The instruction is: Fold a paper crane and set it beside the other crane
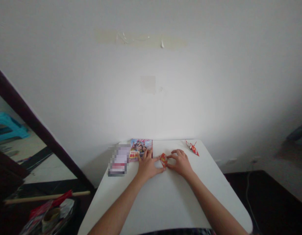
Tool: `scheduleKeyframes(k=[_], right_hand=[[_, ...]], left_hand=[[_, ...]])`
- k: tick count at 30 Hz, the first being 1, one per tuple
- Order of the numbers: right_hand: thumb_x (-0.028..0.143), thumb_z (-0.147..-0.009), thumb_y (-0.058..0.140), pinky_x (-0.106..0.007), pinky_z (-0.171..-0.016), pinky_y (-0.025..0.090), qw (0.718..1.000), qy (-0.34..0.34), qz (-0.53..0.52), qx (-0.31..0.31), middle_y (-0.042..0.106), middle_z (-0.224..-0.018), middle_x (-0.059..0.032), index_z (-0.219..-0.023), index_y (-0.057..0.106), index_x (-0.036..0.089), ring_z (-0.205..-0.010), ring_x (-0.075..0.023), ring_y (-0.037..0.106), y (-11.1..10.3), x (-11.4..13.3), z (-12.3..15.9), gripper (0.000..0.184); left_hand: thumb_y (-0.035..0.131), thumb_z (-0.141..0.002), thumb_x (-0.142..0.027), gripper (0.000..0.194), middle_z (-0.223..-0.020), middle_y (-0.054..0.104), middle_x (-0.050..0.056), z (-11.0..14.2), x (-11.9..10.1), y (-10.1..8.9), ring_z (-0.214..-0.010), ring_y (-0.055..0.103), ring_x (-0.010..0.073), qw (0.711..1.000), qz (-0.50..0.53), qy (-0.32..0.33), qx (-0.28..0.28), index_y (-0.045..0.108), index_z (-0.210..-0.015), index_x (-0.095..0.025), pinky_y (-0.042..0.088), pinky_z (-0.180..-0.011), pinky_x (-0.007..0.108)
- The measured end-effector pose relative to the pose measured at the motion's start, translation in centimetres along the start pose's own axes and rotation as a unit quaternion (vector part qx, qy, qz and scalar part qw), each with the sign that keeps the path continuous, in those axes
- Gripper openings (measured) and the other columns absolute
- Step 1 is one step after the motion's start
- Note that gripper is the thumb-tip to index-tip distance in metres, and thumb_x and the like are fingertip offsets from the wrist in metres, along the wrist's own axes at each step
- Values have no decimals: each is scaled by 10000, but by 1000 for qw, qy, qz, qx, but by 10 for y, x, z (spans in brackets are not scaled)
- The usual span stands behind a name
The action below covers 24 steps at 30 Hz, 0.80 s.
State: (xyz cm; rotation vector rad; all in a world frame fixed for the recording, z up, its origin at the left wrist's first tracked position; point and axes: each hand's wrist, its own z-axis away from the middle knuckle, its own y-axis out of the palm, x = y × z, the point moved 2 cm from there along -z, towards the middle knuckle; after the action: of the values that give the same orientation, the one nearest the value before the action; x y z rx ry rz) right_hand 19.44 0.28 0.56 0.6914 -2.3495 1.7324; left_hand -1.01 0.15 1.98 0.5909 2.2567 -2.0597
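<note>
The white surface [170, 202] carries a folded red paper [163, 160] between left hand [147, 165] and right hand [181, 163] (neither clearly nearer), long axis roughly toward the wall [190, 107]. Left grip: spread, at one edge. Right grip: curled, opposite; hold cannot be confirmed.

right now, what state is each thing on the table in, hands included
Left hand, spread, touching small paper
Right hand, bent, touching small paper
Small paper, folded
Paper crane, folded, untouched
Leaflet, face up, partly under left hand
Phone-like thing, lying flat, too pixelated for more
</note>
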Motion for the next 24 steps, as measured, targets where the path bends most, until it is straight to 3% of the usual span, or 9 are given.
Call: scheduleKeyframes(k=[6, 12, 24], right_hand=[[518, -706, 817, -458, -1079, 378, 1000, 2, -8, 20, 597, -1280, -55, -1122, 739, 385, -1260, -289, 479, -3, -1, 1, 443], [584, -692, 797, -468, -1088, 363, 1000, -9, -3, 17, 579, -1286, -58, -1146, 715, 368, -1263, -284, 471, -3, 2, 2, 510], [590, -693, 788, -490, -1124, 315, 1000, -22, -3, 21, 551, -1319, -63, -1205, 678, 363, -1276, -276, 467, -3, -1, 3, 570]], left_hand=[[679, -686, -744, 605, -1647, 313, -6, -9, 9, 4, -1523, 175, 424, 999, 14, -14, 32, 626, -1258, -554, 67, -1135, 777], [610, -804, -677, 369, -1616, 375, -36, -15, 8, 5, -1513, 202, 411, 999, 26, -34, -5, 748, -1091, -492, 88, -1142, 772], [684, -789, -616, 309, -1574, 444, 20, -16, 2, 10, -1491, 257, 366, 998, 39, -36, -45, 775, -1022, -434, 101, -1143, 763]])
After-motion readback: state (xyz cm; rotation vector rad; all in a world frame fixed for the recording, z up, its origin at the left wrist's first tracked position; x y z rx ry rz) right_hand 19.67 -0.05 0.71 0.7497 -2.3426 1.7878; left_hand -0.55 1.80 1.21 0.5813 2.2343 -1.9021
